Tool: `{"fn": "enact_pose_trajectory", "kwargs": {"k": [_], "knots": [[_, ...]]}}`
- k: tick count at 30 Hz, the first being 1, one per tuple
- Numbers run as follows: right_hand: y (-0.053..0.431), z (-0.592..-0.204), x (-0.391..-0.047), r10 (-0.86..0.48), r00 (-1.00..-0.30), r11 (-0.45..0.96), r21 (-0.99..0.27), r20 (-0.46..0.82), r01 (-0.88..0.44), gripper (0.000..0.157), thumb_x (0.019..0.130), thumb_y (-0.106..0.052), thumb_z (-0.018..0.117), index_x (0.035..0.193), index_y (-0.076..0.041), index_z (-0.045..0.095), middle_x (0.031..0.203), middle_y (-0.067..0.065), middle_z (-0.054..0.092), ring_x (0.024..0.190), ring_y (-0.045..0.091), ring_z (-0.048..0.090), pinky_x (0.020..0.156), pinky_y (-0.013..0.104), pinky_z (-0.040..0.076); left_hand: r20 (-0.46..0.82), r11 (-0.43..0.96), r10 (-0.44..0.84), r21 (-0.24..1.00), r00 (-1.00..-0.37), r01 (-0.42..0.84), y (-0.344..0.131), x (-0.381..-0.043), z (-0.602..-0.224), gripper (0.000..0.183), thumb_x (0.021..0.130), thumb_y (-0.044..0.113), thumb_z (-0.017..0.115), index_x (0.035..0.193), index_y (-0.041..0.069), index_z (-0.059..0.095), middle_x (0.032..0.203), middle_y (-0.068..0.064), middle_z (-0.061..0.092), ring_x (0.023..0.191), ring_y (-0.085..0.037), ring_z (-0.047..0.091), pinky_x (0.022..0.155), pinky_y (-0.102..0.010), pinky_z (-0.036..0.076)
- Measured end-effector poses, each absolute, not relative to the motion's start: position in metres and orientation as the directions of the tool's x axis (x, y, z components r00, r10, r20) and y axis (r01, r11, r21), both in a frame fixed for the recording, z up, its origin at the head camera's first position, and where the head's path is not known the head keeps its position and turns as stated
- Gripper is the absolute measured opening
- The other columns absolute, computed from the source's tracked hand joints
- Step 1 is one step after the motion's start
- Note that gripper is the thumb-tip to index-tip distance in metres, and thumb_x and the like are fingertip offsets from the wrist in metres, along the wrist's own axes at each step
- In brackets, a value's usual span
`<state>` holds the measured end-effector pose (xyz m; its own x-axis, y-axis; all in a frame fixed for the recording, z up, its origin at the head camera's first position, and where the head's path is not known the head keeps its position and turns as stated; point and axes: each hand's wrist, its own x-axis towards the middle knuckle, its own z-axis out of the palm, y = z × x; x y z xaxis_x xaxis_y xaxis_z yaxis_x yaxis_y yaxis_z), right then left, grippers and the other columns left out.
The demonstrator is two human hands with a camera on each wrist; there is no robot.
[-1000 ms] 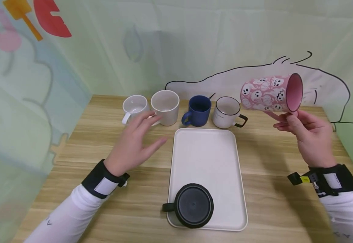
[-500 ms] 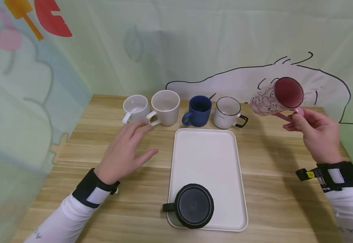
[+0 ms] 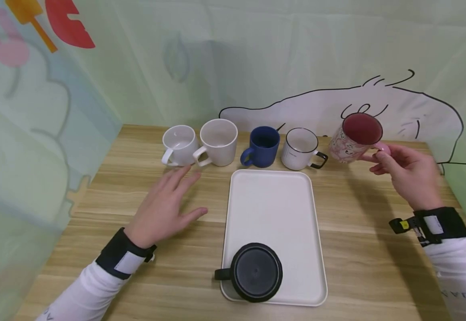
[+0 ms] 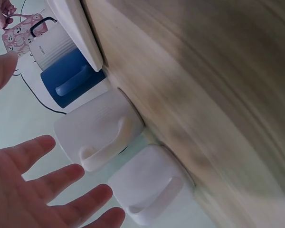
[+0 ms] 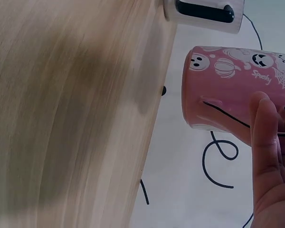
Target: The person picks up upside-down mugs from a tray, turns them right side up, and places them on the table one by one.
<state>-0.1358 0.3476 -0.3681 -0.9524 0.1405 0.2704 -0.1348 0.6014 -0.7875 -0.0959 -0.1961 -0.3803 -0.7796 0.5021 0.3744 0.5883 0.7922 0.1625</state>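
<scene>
My right hand (image 3: 411, 176) pinches the handle of a pink mug (image 3: 345, 145) printed with white ghosts and pumpkins, at the back right. The mug is nearly upright, its dark pink inside facing up. In the right wrist view a gap shows between the pink mug's base (image 5: 186, 88) and the table. My left hand (image 3: 162, 211) hovers over the table at left, fingers spread and holding nothing. Just beyond its fingertips stand a small white mug (image 3: 182, 149) and a larger white mug (image 3: 222, 149).
A blue mug (image 3: 266, 151) and a white mug with a black rim and handle (image 3: 295, 156) continue the row along the back edge. In front lies a white tray (image 3: 273, 205), bearing a black mug (image 3: 256, 272) turned upside down. A printed cloth (image 3: 257, 58) hangs behind.
The pink mug has turned from lying sideways to almost upright and come down toward the table, in my right hand. My left hand has drawn back toward the lower left.
</scene>
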Motion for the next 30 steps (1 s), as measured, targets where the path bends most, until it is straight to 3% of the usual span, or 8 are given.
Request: {"fn": "enact_pose_trajectory", "kwargs": {"k": [11,21,30], "knots": [[0.343,-0.378,-0.144,0.090,-0.968,0.617,-0.776,0.236,-0.132,0.041,0.100,-0.028,0.058,0.131,-0.001,0.063,0.103,0.004,0.067,0.073,0.008,0.069,0.065,0.022,0.056,0.337,0.814,0.487,0.160,-0.806,0.558,-0.200,-0.093,-0.389,0.086,0.082,0.063,0.068,0.147,0.011,0.048,0.153,-0.021,0.037,0.135,-0.050,0.035,0.106,-0.064,0.030],[0.339,-0.383,-0.146,0.058,-0.968,0.632,-0.760,0.244,-0.153,0.038,0.100,-0.028,0.058,0.129,-0.004,0.064,0.106,0.019,0.068,0.073,0.010,0.069,0.064,0.021,0.056,0.263,0.840,0.458,0.184,-0.849,0.510,-0.201,-0.090,-0.395,0.087,0.084,0.068,0.062,0.151,0.016,0.044,0.157,-0.017,0.032,0.141,-0.048,0.026,0.105,-0.067,0.027],[0.341,-0.386,-0.145,0.054,-0.971,0.643,-0.752,0.233,-0.144,0.040,0.101,-0.030,0.056,0.132,-0.005,0.063,0.107,0.018,0.067,0.071,0.009,0.069,0.064,0.023,0.056,0.256,0.844,0.453,0.185,-0.854,0.503,-0.201,-0.090,-0.396,0.087,0.084,0.068,0.061,0.151,0.016,0.044,0.157,-0.017,0.032,0.141,-0.049,0.026,0.106,-0.066,0.027]]}}
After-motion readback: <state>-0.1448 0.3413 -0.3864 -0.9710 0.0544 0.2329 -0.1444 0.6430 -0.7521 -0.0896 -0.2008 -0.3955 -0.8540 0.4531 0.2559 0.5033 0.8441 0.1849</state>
